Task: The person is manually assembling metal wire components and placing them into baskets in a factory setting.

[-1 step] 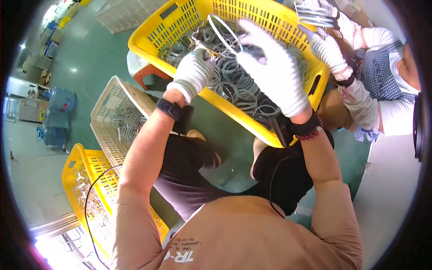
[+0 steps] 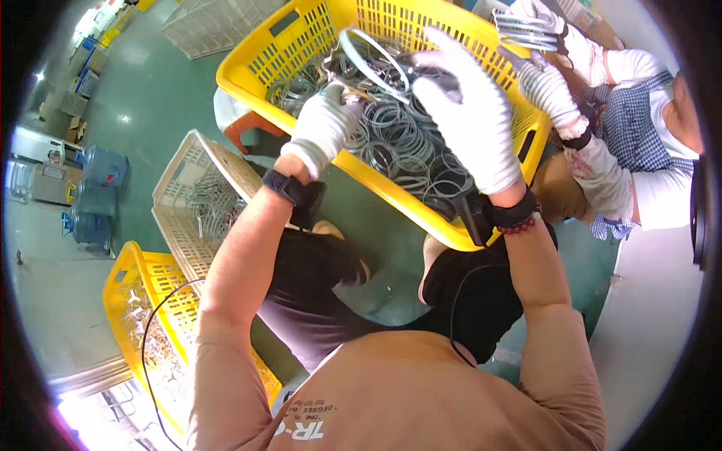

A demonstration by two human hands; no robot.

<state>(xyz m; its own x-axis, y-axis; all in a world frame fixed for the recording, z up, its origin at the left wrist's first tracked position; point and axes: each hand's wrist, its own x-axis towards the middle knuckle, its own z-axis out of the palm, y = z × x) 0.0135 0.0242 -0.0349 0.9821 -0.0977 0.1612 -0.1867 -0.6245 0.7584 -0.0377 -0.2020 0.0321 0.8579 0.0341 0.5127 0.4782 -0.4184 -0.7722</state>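
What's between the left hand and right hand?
Head view: grey rings piled in the yellow crate show between left hand and right hand, plus one larger pale ring.

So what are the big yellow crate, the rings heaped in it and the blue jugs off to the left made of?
The yellow crate: probably moulded plastic, smooth, with slotted walls. The rings: perhaps metal or plastic; their greyish sheen leaves it open. The blue jugs: likely plastic, glossy and see-through.
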